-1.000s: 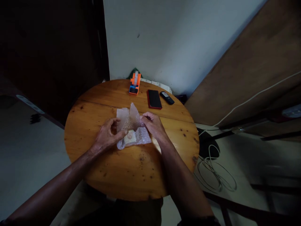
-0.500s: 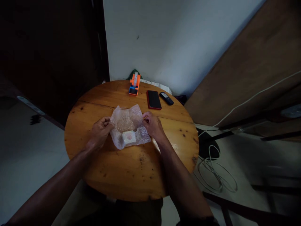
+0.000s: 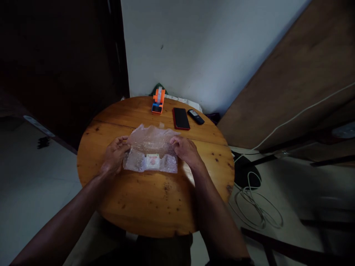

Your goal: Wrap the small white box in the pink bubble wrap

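A sheet of clear bubble wrap point(image 3: 149, 138) lies spread on the round wooden table. On its near part sits a small white box point(image 3: 152, 161) with a reddish mark on top. My left hand point(image 3: 115, 151) pinches the sheet's left edge, thumb and fingers closed on it. At the right edge my right hand point(image 3: 184, 147) grips the wrap with curled fingers. Both hands are beside the box, not touching it.
Behind the wrap stands an orange and blue tape dispenser point(image 3: 158, 99). To its right lie a red-edged black phone point(image 3: 181, 118) and a dark handset point(image 3: 195, 116). The wooden table point(image 3: 144, 203) backs onto a wall; a coiled cable point(image 3: 256, 207) lies on the floor.
The bubble wrap has been pulled wider and flatter, its sides opened outward. My left hand has shifted slightly left, my right hand slightly right. The box stays in about the same place.
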{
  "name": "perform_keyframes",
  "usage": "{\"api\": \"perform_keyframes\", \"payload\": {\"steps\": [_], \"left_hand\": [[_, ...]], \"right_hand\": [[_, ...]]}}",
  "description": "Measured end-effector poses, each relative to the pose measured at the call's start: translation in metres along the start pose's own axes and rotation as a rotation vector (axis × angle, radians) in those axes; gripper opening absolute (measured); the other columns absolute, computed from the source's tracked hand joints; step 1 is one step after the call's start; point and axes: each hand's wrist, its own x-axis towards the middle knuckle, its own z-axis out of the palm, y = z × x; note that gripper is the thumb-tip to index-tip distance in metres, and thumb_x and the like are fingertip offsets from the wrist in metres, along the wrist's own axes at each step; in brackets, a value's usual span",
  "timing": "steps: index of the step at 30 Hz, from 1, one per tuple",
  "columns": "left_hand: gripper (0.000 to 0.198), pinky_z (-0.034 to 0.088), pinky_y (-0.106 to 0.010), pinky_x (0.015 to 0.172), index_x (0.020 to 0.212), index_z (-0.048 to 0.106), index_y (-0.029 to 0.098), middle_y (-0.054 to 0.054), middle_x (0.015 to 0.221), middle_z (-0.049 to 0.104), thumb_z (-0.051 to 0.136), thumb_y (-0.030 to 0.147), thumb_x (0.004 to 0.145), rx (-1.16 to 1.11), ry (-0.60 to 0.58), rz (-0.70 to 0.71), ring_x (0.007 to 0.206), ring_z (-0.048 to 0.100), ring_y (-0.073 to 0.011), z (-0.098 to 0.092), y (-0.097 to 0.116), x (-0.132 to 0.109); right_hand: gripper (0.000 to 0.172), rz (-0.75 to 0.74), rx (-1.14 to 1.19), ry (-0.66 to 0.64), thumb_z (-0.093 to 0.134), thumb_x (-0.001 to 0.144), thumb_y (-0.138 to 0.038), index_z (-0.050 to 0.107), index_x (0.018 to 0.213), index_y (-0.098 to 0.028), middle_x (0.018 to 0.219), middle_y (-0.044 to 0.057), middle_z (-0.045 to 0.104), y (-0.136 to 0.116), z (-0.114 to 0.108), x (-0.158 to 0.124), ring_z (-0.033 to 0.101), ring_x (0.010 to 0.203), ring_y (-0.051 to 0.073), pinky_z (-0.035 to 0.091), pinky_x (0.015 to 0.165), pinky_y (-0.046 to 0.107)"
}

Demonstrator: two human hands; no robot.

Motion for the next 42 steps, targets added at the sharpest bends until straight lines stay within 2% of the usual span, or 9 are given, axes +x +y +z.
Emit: {"api": "perform_keyframes", "payload": {"steps": [9, 15, 18, 23, 25, 31, 34, 37, 42], "left_hand": [[0.046, 0.041, -0.023, 0.060, 0.089, 0.061, 0.017, 0.004, 0.066, 0.061, 0.076, 0.034, 0.049, 0.019, 0.000, 0.042, 0.061, 0.054, -0.0115, -0.002, 0.001, 0.001], [0.043, 0.043, -0.024, 0.062, 0.090, 0.058, 0.018, 0.005, 0.067, 0.059, 0.075, 0.034, 0.054, 0.023, 0.025, 0.092, 0.061, 0.054, -0.0113, 0.000, 0.000, 0.005], [0.042, 0.046, -0.026, 0.066, 0.093, 0.057, 0.019, 0.002, 0.075, 0.061, 0.072, 0.036, 0.058, 0.059, 0.062, 0.143, 0.068, 0.057, -0.0133, -0.001, -0.004, 0.011], [0.042, 0.050, -0.037, 0.091, 0.112, 0.060, 0.020, -0.008, 0.113, 0.064, 0.066, 0.037, 0.075, 0.349, 0.185, 0.447, 0.102, 0.062, -0.0226, -0.015, -0.001, 0.003], [0.039, 0.047, -0.044, 0.100, 0.116, 0.063, 0.022, -0.009, 0.119, 0.066, 0.064, 0.035, 0.079, 0.575, 0.047, 0.521, 0.110, 0.061, -0.0267, -0.019, 0.008, -0.008], [0.061, 0.038, -0.051, 0.113, 0.134, 0.057, 0.024, -0.010, 0.136, 0.061, 0.067, 0.028, 0.074, 0.987, -0.599, 0.661, 0.129, 0.053, -0.0331, -0.003, 0.036, -0.018], [0.055, 0.039, -0.050, 0.109, 0.127, 0.063, 0.024, -0.010, 0.117, 0.069, 0.070, 0.028, 0.072, 1.161, -0.740, 0.690, 0.118, 0.058, -0.0341, 0.005, 0.043, -0.009], [0.039, 0.042, -0.047, 0.101, 0.117, 0.068, 0.023, -0.008, 0.098, 0.069, 0.067, 0.028, 0.078, 1.281, -0.782, 0.739, 0.105, 0.059, -0.0312, 0.004, 0.050, -0.011], [0.022, 0.044, -0.038, 0.091, 0.104, 0.068, 0.026, -0.006, 0.107, 0.064, 0.055, 0.018, 0.088, 1.342, -1.040, 0.768, 0.101, 0.058, -0.0244, -0.004, 0.046, -0.053]], "right_hand": [[0.040, 0.005, -0.039, -0.055, 0.053, 0.080, -0.011, 0.071, 0.112, -0.025, 0.101, 0.004, 0.078, 0.001, 0.001, 0.002, 0.070, 0.097, 0.023, 0.044, 0.073, 0.027], [0.038, 0.021, -0.060, 0.022, 0.047, 0.088, -0.015, 0.070, 0.116, -0.024, 0.106, 0.007, 0.077, -0.002, -0.001, 0.000, 0.070, 0.101, 0.024, 0.045, 0.075, 0.029], [0.037, 0.014, -0.051, 0.057, 0.044, 0.091, -0.016, 0.070, 0.116, -0.024, 0.109, 0.007, 0.077, -0.002, -0.002, 0.000, 0.070, 0.102, 0.024, 0.045, 0.076, 0.029], [0.035, 0.024, -0.073, 0.050, 0.049, 0.088, -0.015, 0.070, 0.114, -0.024, 0.104, 0.008, 0.077, -0.001, 0.000, 0.002, 0.070, 0.100, 0.026, 0.045, 0.075, 0.030], [0.036, 0.022, -0.090, 0.040, 0.050, 0.088, -0.014, 0.070, 0.116, -0.025, 0.104, 0.008, 0.077, 0.000, 0.002, 0.003, 0.071, 0.099, 0.026, 0.046, 0.075, 0.030], [0.037, 0.015, -0.075, 0.028, 0.050, 0.090, -0.016, 0.068, 0.121, -0.024, 0.112, 0.009, 0.076, 0.003, 0.007, 0.006, 0.070, 0.105, 0.026, 0.049, 0.080, 0.032], [0.036, 0.013, -0.067, 0.019, 0.052, 0.088, -0.014, 0.069, 0.118, -0.024, 0.111, 0.008, 0.077, 0.004, 0.007, 0.007, 0.070, 0.105, 0.026, 0.049, 0.080, 0.032], [0.037, 0.014, -0.063, 0.010, 0.053, 0.086, -0.013, 0.069, 0.117, -0.025, 0.111, 0.007, 0.077, 0.004, 0.006, 0.007, 0.070, 0.105, 0.026, 0.048, 0.079, 0.031], [0.029, 0.013, -0.116, -0.008, 0.053, 0.089, -0.017, 0.071, 0.111, -0.024, 0.108, 0.009, 0.077, 0.003, 0.004, 0.005, 0.071, 0.101, 0.025, 0.048, 0.076, 0.031]]}}
